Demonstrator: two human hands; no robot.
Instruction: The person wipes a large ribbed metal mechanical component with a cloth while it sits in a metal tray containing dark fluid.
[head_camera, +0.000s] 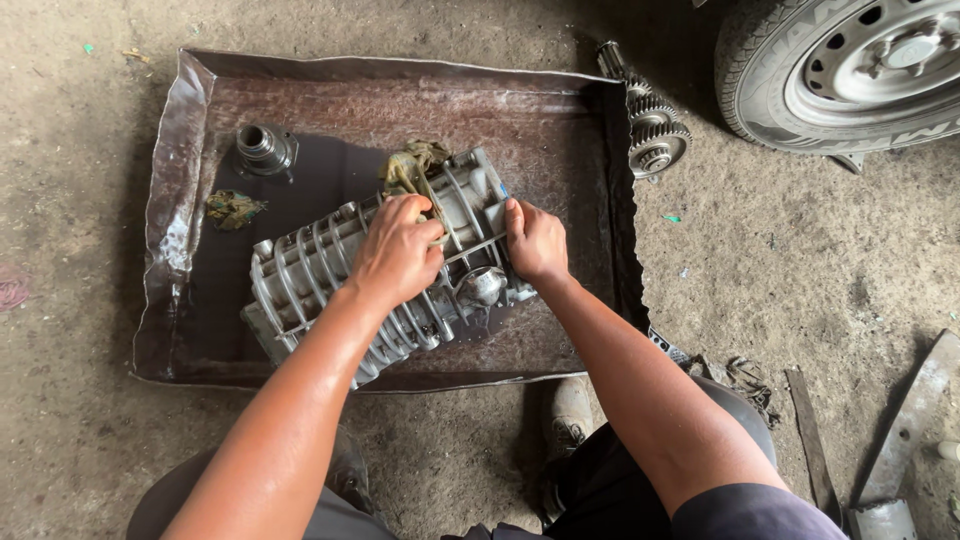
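Grey ribbed metal fills the middle of the view: a gearbox casing lies slantwise in a shallow sheet-metal tray on the dirt floor. The left hand rests on top of the casing, fingers curled and pinching a dirty yellowish rag against the ribs. The right hand presses on the casing's end at about three o'clock, fingers held together and bent over the edge. In the tray, a second crumpled rag lies at ten o'clock from the casing, and beyond it a round metal flange. Outside the tray, at one o'clock, a gear shaft lies on the floor. Farthest off, at two o'clock, stands a car wheel.
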